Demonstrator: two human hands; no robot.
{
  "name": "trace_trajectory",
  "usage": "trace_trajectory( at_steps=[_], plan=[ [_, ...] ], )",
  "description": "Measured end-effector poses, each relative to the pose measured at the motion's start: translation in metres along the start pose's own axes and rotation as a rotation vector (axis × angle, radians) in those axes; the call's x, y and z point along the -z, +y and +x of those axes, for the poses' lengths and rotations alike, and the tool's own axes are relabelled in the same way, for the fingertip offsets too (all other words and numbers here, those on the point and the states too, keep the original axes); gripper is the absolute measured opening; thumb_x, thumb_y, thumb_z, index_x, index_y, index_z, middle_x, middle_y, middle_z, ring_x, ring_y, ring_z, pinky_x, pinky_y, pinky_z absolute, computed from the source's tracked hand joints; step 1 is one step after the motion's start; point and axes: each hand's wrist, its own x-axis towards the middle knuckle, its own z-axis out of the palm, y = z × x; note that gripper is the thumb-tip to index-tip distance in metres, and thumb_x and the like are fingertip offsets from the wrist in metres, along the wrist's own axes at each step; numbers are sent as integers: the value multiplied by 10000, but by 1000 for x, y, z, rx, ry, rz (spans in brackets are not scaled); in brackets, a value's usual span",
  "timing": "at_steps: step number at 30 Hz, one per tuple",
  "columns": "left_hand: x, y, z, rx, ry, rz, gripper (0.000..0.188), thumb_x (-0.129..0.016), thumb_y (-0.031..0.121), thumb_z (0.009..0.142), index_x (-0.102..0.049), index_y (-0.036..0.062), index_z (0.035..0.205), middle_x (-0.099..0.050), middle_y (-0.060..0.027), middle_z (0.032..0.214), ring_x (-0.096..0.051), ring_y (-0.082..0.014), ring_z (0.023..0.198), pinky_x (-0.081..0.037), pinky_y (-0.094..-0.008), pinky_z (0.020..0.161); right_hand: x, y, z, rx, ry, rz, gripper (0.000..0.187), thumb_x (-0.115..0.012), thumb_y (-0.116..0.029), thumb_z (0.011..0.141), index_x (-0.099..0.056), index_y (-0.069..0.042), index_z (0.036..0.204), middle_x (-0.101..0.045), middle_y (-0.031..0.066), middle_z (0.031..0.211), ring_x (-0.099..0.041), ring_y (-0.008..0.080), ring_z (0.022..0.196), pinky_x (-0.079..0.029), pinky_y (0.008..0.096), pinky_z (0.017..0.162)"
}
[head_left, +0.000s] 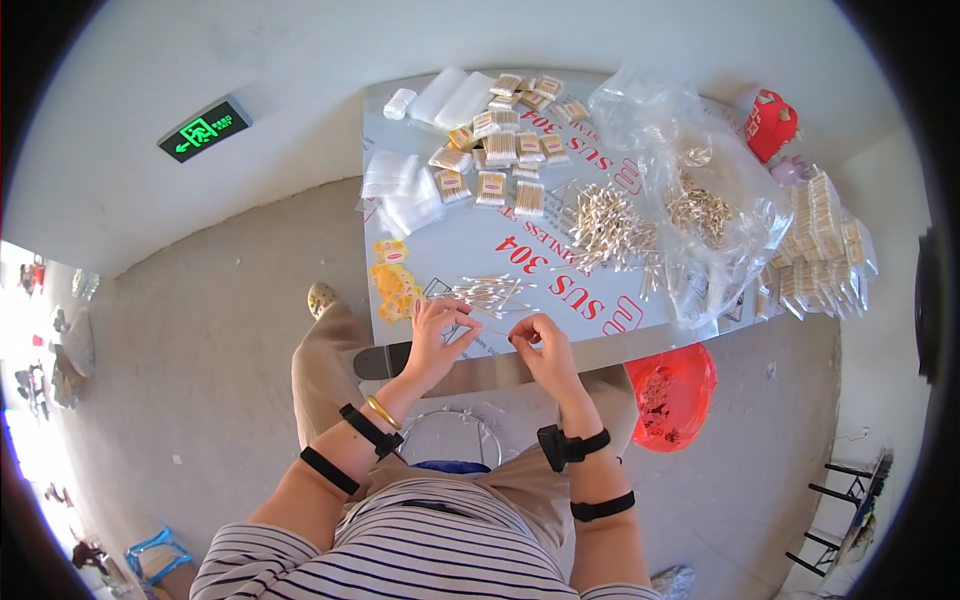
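Note:
At the table's near edge, my left hand [436,338] and my right hand [545,352] face each other with fingers drawn into a pinch. A thin pale stick, seemingly a cotton swab [494,332], spans the gap between their fingertips; its ends are hidden by the fingers. Just beyond my left hand lies a small loose pile of cotton swabs [490,293]. To the left of that pile are yellow printed cards [397,290]. A larger heap of cotton swabs [610,225] rests farther back, right of the middle.
Small packs of swabs [490,188] and clear plastic sleeves [390,175] cover the table's far left. A big clear bag [740,215] holds more swabs at right, beside stacked packs [825,245]. Below the table's right edge sits a red bag [672,400]. A stool [445,418] stands under me.

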Motion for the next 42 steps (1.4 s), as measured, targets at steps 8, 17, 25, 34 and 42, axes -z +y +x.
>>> trace_trajectory(
  at_steps=[8,17,25,34,42],
  plan=[
    [14,-4,-18,1,-150,347,490,-778,202,776,-605,182,1235,-523,-57,1320,-446,-300,1275,-314,-489,1078,144,44,-100,-170,373,-491,139,-697,-57,827,-661,-42,960,-650,137,969,-620,296,931,-499,401,838],
    [-4,-32,23,-92,-59,399,276,-742,141,790,-659,152,1053,-558,-53,1221,-482,-297,1203,-345,-485,1041,82,57,-39,-59,303,-496,199,-727,-56,798,-649,-44,980,-626,137,1007,-577,337,1014,-471,424,886],
    [-3,-44,32,-137,-113,479,246,-730,82,766,-676,126,1001,-567,-45,1161,-494,-275,1182,-376,-458,1011,-21,59,51,44,123,-524,271,-773,-28,718,-638,-81,947,-567,97,1008,-540,336,993,-463,434,854],
    [0,-39,4,-89,-122,476,442,-704,91,787,-593,111,1214,-514,-96,1297,-467,-303,1239,-354,-466,1051,-37,55,54,116,10,-459,268,-757,-7,723,-641,-87,951,-565,81,990,-532,320,970,-448,425,838],
    [-19,-44,31,-172,-32,524,463,-699,169,835,-534,109,1263,-468,-119,1353,-430,-326,1272,-338,-492,1058,-22,62,60,164,110,-534,308,-707,23,736,-651,-90,1017,-552,86,1017,-537,315,982,-450,436,833]
  ],
)
